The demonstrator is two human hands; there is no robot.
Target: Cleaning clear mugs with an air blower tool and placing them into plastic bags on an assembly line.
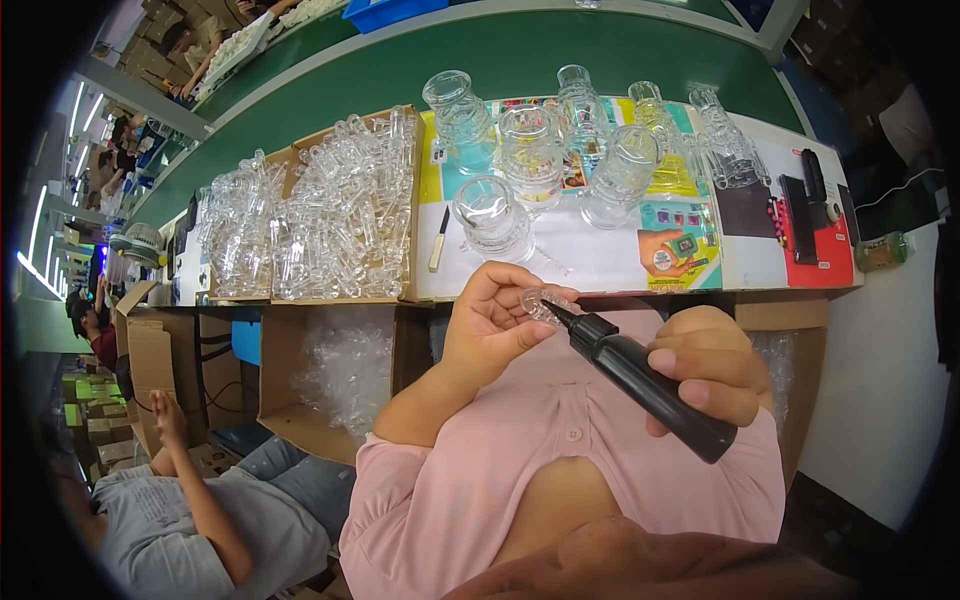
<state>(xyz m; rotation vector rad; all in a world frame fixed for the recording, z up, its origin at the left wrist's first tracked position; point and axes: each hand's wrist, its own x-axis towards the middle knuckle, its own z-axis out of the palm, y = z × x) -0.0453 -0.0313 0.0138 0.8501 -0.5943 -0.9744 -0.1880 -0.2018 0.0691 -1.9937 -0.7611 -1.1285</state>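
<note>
Pinched in the fingers of my left hand (492, 318) is a small clear plastic piece (541, 306), held up in front of my chest. My right hand (712, 368) grips a black squeeze bottle (650, 385) with a tapered nozzle. The bottle tilts so that its nozzle tip (553, 308) meets or nearly meets the clear piece; I cannot tell whether it touches. Just beyond my hands on the table stands a clear, jar-like vessel (493, 222). More such clear vessels (532, 155) are grouped behind it.
Cardboard trays (413, 200) full of clear plastic parts (345, 215) stand at left. A knife (438, 240) lies beside them. Dark tools (797, 220) lie at right. An open carton (275, 400) with clear bags sits below the table edge. A co-worker in a grey shirt (200, 525) sits at lower left.
</note>
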